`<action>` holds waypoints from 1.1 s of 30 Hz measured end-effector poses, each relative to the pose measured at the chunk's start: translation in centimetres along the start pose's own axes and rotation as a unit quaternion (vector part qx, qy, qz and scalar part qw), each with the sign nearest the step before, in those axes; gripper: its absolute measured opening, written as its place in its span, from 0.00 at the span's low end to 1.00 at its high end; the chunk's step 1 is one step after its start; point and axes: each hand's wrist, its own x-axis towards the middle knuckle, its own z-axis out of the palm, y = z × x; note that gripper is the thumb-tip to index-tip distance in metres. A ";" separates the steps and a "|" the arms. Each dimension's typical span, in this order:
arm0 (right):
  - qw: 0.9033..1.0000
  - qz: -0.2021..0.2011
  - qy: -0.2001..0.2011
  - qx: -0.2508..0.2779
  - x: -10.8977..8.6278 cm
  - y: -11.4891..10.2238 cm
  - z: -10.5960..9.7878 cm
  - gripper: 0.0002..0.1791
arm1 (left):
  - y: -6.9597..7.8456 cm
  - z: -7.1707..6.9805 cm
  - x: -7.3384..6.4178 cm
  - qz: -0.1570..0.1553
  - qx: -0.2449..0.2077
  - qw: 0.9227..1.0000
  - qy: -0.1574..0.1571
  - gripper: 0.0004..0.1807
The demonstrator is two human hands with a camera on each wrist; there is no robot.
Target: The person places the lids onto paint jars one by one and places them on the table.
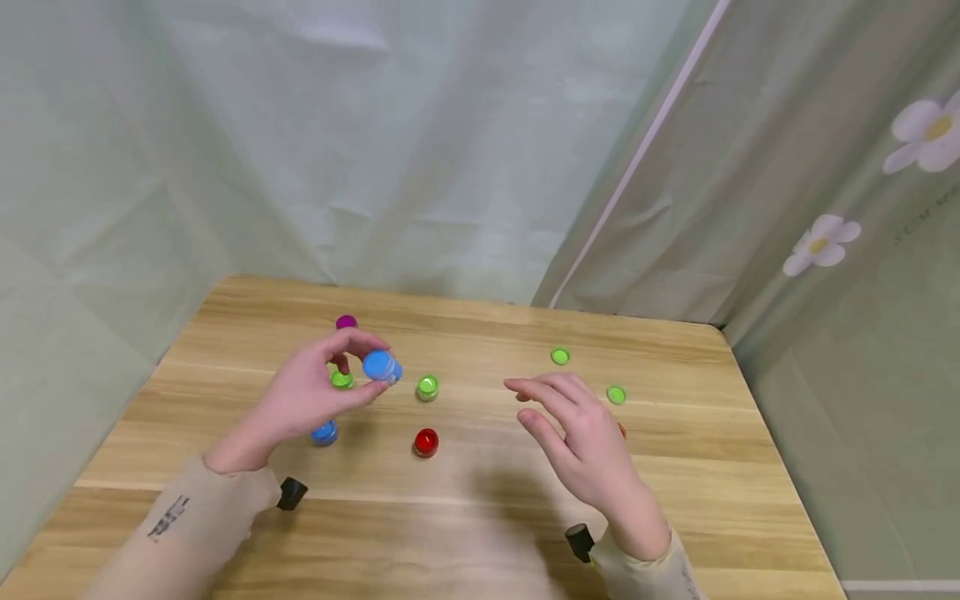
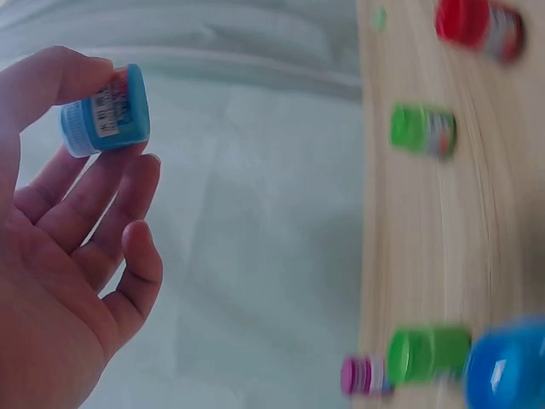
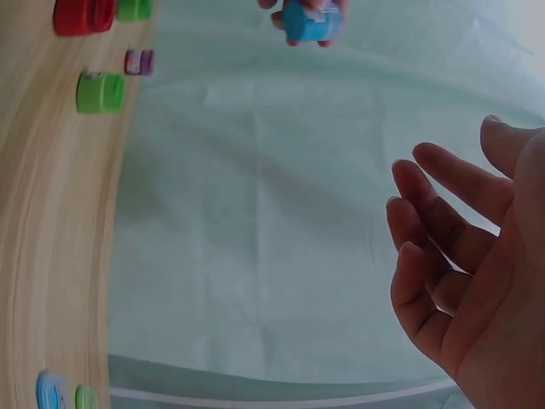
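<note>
My left hand pinches a small blue jar between thumb and fingers, up over the table. A printed label shows on the jar's side in the left wrist view, and one end is ribbed. My right hand hovers to the right with relaxed, slightly bent fingers and nothing in them. Below and around the left hand stand a green jar, a blue jar and a purple jar. Between the hands are another green jar and a red jar.
Two flat green discs, like lids, lie on the wooden table at the right. Beside my right hand a small orange-red piece is mostly hidden. Pale curtains hang along the back and sides.
</note>
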 end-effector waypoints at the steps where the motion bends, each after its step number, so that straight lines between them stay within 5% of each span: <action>1: 1.000 0.004 -0.006 -0.003 -0.1 0.1 -0.1 0.16 | -0.3 -0.3 0.2 -0.007 0.014 1.000 -0.002 0.21; 13: 0.997 0.043 -0.054 -0.039 -1.4 1.4 -1.0 0.16 | -3.2 -2.0 1.8 -0.048 0.088 0.994 -0.034 0.23; 24: 0.995 0.048 -0.059 -0.059 -2.4 1.9 -1.0 0.14 | -6.7 -1.9 5.7 -0.099 0.098 0.988 -0.073 0.22; 33: 0.995 0.055 -0.062 -0.061 -2.8 1.8 -1.0 0.13 | -8.1 -1.1 8.4 -0.120 0.172 0.972 -0.110 0.26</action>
